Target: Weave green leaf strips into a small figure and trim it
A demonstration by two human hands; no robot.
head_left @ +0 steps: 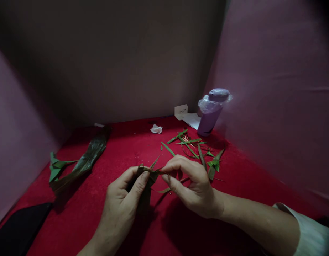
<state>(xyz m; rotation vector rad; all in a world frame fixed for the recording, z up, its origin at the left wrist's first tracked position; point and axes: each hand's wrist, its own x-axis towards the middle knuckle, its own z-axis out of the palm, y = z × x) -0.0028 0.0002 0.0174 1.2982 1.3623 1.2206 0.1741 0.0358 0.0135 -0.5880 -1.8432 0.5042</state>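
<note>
While the left hand (127,197) pinches the folded leaf (145,195) at the frame's lower centre and the right hand (191,183) grips a thin strip (160,172) beside it, the fold is probably best held firm and the strip tensioned gently, lest it tear.

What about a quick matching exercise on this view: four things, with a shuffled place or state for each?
1. Purple tumbler
2. White scrap
3. Leaf piece
4. Black item

A. held in the left hand
B. lower left of the view
C. plastic film around its top
D. crumpled, on the red surface

Pairs: 1-C; 2-D; 3-A; 4-B
</note>
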